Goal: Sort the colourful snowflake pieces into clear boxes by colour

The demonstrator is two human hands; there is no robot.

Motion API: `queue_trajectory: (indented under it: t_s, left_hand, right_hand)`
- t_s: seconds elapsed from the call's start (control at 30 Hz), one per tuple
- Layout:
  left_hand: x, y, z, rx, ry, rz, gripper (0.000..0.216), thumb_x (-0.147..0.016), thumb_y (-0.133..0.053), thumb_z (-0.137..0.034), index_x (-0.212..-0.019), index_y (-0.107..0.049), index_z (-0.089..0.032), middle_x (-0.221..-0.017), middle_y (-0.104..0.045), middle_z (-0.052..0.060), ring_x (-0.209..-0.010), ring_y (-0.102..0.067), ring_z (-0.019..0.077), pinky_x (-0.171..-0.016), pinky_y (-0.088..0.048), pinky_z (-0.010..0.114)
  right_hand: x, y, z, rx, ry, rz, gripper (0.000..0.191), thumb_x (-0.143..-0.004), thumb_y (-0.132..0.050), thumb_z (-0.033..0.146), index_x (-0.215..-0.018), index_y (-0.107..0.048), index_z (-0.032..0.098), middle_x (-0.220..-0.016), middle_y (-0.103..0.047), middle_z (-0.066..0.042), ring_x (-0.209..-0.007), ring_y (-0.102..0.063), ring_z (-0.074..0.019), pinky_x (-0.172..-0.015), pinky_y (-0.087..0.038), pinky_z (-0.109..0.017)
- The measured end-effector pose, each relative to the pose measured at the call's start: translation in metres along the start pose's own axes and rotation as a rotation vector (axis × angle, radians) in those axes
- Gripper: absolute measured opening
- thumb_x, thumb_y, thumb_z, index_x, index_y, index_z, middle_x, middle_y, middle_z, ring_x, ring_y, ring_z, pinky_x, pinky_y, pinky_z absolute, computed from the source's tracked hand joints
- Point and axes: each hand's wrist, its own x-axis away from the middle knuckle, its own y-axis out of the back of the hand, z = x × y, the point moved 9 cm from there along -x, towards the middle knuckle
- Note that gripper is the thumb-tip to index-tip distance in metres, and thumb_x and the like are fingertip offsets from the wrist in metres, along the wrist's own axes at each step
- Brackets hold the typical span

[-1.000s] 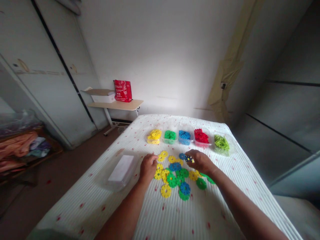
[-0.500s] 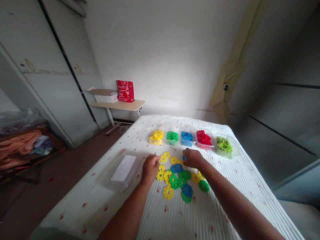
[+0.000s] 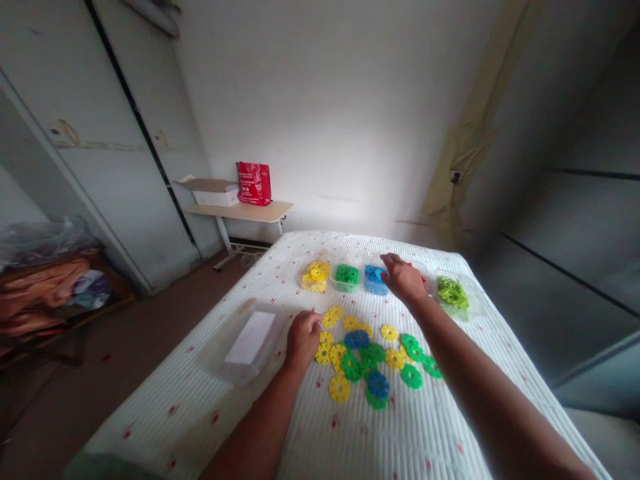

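Loose flat plastic discs (image 3: 367, 357), yellow, green and blue, lie scattered on the white bedspread (image 3: 350, 433). Behind them stands a row of small clear tubs: yellow (image 3: 315, 273), green (image 3: 346, 275), blue (image 3: 371, 279) and lime green (image 3: 453, 292). A red tub is almost hidden behind my right hand (image 3: 404, 279). That hand reaches out over the blue tub's right edge; I cannot make out whether it holds a piece. My left hand (image 3: 303, 337) rests on the bed with fingers curled, its fingertips next to a yellow disc (image 3: 330, 317).
A clear plastic box with a white sheet in it (image 3: 249, 341) lies left of my left hand. Beyond the bed stand a small side table (image 3: 240, 211) with a red bag (image 3: 254, 183), wardrobe doors at left, and piled clothes (image 3: 45, 287).
My right hand lifted from the loose discs, where it closed on a blue piece, and moved up and away to the blue tub. My left hand stayed in place.
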Motion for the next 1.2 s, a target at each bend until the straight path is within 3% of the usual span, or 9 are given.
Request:
queue_trajectory:
  t_s: [0.17,0.33,0.5,0.6,1.0,1.1,1.2]
  left_hand:
    - [0.000,0.000,-0.001,0.006,-0.003,0.005,0.023,-0.071,-0.048,-0.001,-0.075,-0.065,-0.016,-0.081,-0.066,0.004,-0.083,-0.060,0.0144,-0.083,-0.047,0.030]
    - [0.001,0.000,-0.002,0.013,0.023,0.024,0.023,-0.071,-0.047,-0.001,-0.075,-0.064,-0.017,-0.082,-0.066,0.003,-0.085,-0.060,0.0145,-0.085,-0.047,0.030]
    - [0.001,0.001,-0.003,0.012,0.040,0.020,0.024,-0.070,-0.047,-0.001,-0.074,-0.064,-0.017,-0.080,-0.066,0.003,-0.083,-0.060,0.0142,-0.084,-0.047,0.029]
    - [0.002,0.002,-0.002,0.018,0.047,0.015,0.024,-0.070,-0.047,-0.001,-0.075,-0.065,-0.017,-0.080,-0.066,0.002,-0.082,-0.060,0.0136,-0.082,-0.047,0.028]
    - [0.002,0.000,0.003,-0.013,0.059,0.013,0.024,-0.072,-0.047,-0.005,-0.083,-0.065,-0.016,-0.083,-0.066,0.003,-0.080,-0.059,0.0131,-0.076,-0.046,0.026]
    - [-0.001,-0.005,-0.001,-0.130,0.075,0.078,0.023,-0.071,-0.055,-0.014,-0.092,-0.064,-0.017,-0.084,-0.065,0.004,-0.081,-0.058,0.0154,-0.079,-0.045,0.028]
    - [-0.006,-0.012,-0.009,-0.278,0.083,0.168,0.037,-0.067,-0.064,-0.030,-0.100,-0.063,-0.016,-0.093,-0.063,0.009,-0.090,-0.057,0.0213,-0.083,-0.044,0.032]
  right_hand:
    - [0.034,-0.011,-0.013,-0.008,-0.004,-0.043,0.032,-0.089,-0.035,0.028,-0.098,-0.064,0.019,-0.103,-0.064,-0.008,-0.080,-0.061,-0.0173,-0.056,-0.036,-0.023]
    - [0.091,-0.038,-0.053,-0.093,-0.042,-0.097,0.035,-0.087,-0.034,0.031,-0.088,-0.066,0.016,-0.093,-0.067,-0.010,-0.072,-0.061,-0.0175,-0.056,-0.038,-0.024]
    - [0.133,-0.078,-0.112,-0.323,-0.267,-0.027,0.033,-0.081,-0.038,0.037,-0.081,-0.066,0.019,-0.086,-0.069,-0.008,-0.069,-0.063,-0.0190,-0.060,-0.043,-0.026]
    - [0.143,-0.092,-0.129,-0.439,-0.383,-0.004,0.032,-0.078,-0.040,0.041,-0.082,-0.065,0.021,-0.083,-0.070,-0.006,-0.074,-0.064,-0.0198,-0.065,-0.046,-0.027]
    - [0.140,-0.092,-0.122,-0.369,-0.379,0.009,0.036,-0.079,-0.039,0.041,-0.088,-0.067,0.020,-0.096,-0.068,-0.008,-0.082,-0.064,-0.0216,-0.069,-0.046,-0.029]
    - [0.140,-0.091,-0.122,-0.358,-0.376,-0.006,0.033,-0.079,-0.040,0.040,-0.086,-0.067,0.021,-0.097,-0.068,-0.007,-0.082,-0.064,-0.0210,-0.069,-0.046,-0.028]
    - [0.140,-0.091,-0.122,-0.352,-0.382,0.000,0.032,-0.078,-0.042,0.040,-0.086,-0.067,0.022,-0.096,-0.068,-0.007,-0.080,-0.064,-0.0210,-0.066,-0.045,-0.028]
